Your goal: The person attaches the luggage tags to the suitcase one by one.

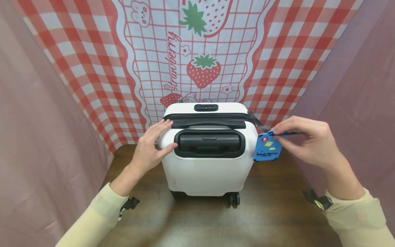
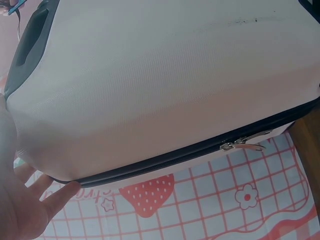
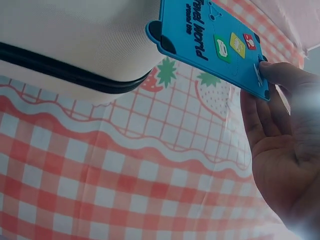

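Observation:
A small white suitcase (image 1: pixel 213 175) stands upright on its wheels, its black carry handle (image 1: pixel 213 125), black pull-handle recess (image 1: pixel 210 142) and combination lock (image 1: pixel 206 107) on show. My left hand (image 1: pixel 151 145) rests on its upper left corner with straight fingers, the thumb at the recess; in the left wrist view those fingers lie along the zipper edge (image 2: pixel 150 162). Beside the suitcase's right side, my right hand (image 1: pixel 311 140) pinches the top of a blue luggage tag (image 1: pixel 267 147) between thumb and fingers. A dark strap (image 1: pixel 259 121) runs from the tag toward the suitcase's upper right corner.
Below the suitcase is a brown wooden tabletop (image 1: pixel 197 219). Behind it hangs a red-checked strawberry cloth (image 1: pixel 197 44), with pinkish curtains (image 1: pixel 46 137) on both sides. Zipper pulls (image 2: pixel 245 144) hang on the suitcase's left side.

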`<action>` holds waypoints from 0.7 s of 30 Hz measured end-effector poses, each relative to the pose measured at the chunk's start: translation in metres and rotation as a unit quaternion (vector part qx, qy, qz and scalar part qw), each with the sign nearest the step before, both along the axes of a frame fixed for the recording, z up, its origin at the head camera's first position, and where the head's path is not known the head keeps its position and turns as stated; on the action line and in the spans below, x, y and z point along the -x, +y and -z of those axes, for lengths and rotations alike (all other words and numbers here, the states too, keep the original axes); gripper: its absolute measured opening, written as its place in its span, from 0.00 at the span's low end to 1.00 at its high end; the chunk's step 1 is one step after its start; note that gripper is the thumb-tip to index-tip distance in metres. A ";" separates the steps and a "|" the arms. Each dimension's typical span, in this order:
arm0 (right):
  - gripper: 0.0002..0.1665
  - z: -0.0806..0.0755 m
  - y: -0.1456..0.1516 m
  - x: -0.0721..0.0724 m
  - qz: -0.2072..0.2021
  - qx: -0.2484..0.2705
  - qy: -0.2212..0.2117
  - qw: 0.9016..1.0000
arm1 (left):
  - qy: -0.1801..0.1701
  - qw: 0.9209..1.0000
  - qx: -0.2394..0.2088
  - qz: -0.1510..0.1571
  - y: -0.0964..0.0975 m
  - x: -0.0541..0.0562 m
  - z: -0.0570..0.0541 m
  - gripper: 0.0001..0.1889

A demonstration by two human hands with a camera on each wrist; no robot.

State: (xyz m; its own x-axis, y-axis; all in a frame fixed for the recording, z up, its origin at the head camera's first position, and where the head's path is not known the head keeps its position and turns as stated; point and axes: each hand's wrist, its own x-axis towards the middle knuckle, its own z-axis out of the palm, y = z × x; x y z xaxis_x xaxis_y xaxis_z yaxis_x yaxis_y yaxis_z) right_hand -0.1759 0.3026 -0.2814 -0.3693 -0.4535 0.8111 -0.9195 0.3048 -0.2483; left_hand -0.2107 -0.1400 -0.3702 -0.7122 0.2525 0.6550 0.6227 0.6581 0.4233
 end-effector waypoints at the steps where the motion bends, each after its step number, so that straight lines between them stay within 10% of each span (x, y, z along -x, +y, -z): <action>1: 0.23 -0.001 -0.002 0.000 -0.005 0.002 0.000 1.000 | 0.001 1.000 0.000 0.000 0.000 0.000 0.000 0.39; 21: 0.20 0.010 -0.034 0.011 -0.059 -0.031 -0.018 0.998 | 0.004 1.000 -0.008 0.005 0.001 0.001 0.002 0.39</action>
